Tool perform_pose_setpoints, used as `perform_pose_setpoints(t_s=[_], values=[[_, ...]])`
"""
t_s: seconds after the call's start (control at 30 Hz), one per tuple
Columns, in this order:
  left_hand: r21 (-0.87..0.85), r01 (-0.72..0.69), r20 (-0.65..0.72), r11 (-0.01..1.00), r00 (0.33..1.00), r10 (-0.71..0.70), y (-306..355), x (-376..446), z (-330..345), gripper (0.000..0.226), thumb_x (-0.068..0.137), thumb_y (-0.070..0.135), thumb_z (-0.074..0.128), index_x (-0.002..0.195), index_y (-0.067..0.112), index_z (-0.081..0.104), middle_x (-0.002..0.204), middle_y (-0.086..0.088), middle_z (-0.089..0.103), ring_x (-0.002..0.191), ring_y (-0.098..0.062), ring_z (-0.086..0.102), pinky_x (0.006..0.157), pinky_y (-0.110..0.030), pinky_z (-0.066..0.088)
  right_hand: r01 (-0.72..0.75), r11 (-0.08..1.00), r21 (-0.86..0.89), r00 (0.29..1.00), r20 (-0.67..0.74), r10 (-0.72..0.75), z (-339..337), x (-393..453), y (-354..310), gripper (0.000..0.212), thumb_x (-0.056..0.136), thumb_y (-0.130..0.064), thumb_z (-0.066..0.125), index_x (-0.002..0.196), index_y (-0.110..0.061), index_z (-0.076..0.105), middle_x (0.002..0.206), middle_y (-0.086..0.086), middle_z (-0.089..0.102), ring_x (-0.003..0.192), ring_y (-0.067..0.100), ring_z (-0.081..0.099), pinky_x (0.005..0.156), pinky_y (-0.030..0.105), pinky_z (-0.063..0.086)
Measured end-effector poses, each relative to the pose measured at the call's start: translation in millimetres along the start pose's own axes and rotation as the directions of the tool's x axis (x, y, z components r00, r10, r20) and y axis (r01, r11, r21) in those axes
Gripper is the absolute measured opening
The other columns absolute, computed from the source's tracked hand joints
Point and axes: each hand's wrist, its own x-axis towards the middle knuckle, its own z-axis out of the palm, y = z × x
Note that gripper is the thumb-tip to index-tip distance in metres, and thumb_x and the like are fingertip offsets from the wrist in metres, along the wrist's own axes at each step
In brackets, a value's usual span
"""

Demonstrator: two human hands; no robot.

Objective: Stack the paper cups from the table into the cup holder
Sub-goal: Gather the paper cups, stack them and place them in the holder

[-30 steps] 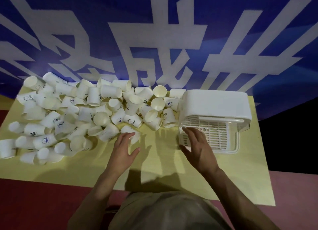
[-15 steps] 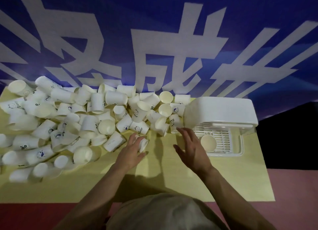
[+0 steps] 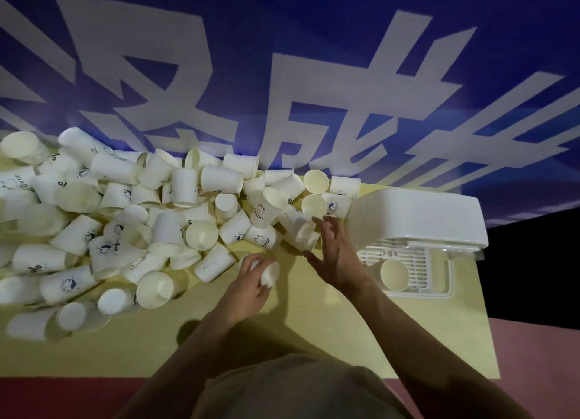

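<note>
Left hand [image 3: 248,285] nearest, curled round a paper cup [image 3: 270,272] lying on its side on the yellow table [image 3: 314,331], its long axis pointing up-right out of the grip. The cup holder [image 3: 417,221] lies to the right of that grip, past the right hand [image 3: 337,255] — so I'd guess a rightward carry or a hand-over. The right hand is spread, holding nothing, fingertips [image 3: 326,222] at the near edge of the cup pile [image 3: 125,224], just left of the holder and the nearer hand to it. One cup [image 3: 394,274] already stands mouth-up on the holder's grid tray. Blue banner [image 3: 282,73] behind.
</note>
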Motion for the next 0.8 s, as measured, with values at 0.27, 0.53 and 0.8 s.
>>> perform_pose_setpoints(t_s=[0.27, 0.53, 0.8], values=[[-0.210, 0.065, -0.057, 0.975, 0.995, -0.079, -1, -2, -8, 0.059, 0.087, 0.016, 0.072, 0.140, 0.027, 0.049, 0.131, 0.003, 0.044, 0.117, 0.004, 0.048, 0.095, -0.024, 0.050, -0.143, 0.989, -0.032, 0.990, 0.011, 0.144, 20, 37, -25, 0.082, 0.088, -0.044, 0.076, 0.153, -0.013, 0.037, 0.149, 0.020, 0.041, 0.124, 0.041, 0.046, 0.101, 0.055, 0.048], [-0.325, 0.098, -0.040, 0.941, 0.992, -0.118, -8, -4, -6, 0.064, 0.098, 0.008, 0.046, 0.151, 0.043, 0.038, 0.147, 0.016, 0.033, 0.125, -0.027, 0.055, 0.090, -0.024, 0.055, -0.125, 0.992, -0.011, 0.992, -0.034, 0.125, 34, 37, -18, 0.073, 0.087, -0.028, 0.077, 0.147, -0.012, 0.040, 0.134, 0.018, 0.051, 0.104, 0.036, 0.057, 0.083, 0.051, 0.057], [-0.201, 0.153, -0.013, 0.967, 0.987, -0.159, -3, 3, -7, 0.070, 0.090, 0.032, 0.076, 0.148, 0.042, 0.036, 0.145, 0.008, 0.032, 0.115, -0.005, 0.053, 0.095, -0.021, 0.053, -0.080, 0.997, 0.020, 0.995, -0.056, 0.081, 31, 31, -9, 0.077, 0.084, -0.026, 0.079, 0.147, -0.004, 0.041, 0.130, 0.022, 0.050, 0.110, 0.036, 0.053, 0.091, 0.048, 0.055]])
